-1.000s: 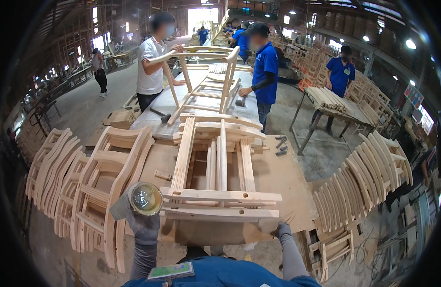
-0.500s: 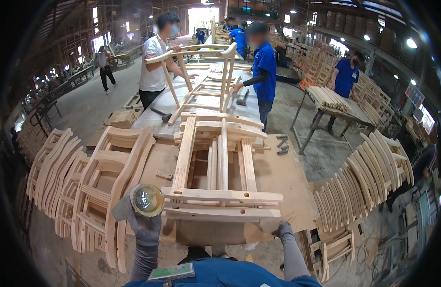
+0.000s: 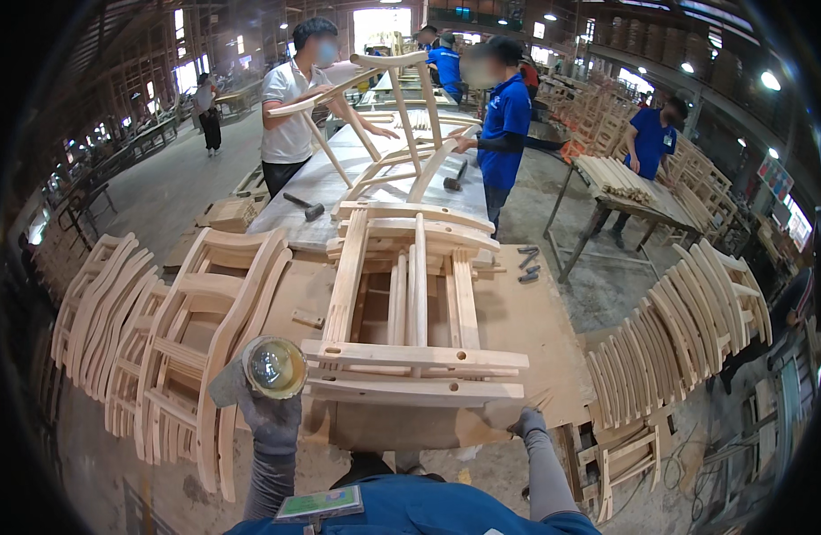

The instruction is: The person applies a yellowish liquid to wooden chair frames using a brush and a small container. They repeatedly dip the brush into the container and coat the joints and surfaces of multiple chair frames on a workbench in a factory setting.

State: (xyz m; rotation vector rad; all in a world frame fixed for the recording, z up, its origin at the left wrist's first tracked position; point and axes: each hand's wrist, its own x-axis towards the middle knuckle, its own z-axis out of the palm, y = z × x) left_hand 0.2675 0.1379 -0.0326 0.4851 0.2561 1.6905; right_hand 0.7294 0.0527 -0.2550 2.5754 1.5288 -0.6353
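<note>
In my gloved left hand [image 3: 270,417] is a round clear cup [image 3: 276,366] of yellowish liquid, its open top facing up; the fingers wrap round it from below. My gloved right hand [image 3: 528,423] is closed at the near right edge of the cardboard-covered table [image 3: 540,334]. A thin, blurred, stick-like piece [image 3: 541,400] pokes out of its fingers. Between and beyond my hands lies a stack of pale wooden chair parts [image 3: 410,355], with holes in the near rails and loose spindles [image 3: 419,285] laid across. Neither hand touches the stack.
Curved chair backs [image 3: 192,330] stand at the left, and a row of slats [image 3: 669,339] at the right. Dark tool-like pieces [image 3: 528,265] and a small wood block [image 3: 307,318] lie on the cardboard. Beyond, two people handle a chair frame [image 3: 419,107] near mallets [image 3: 306,208].
The two people across the table have turned and tilted their chair frame. The walker at far left has moved. My hands keep nearly the same place and hold.
</note>
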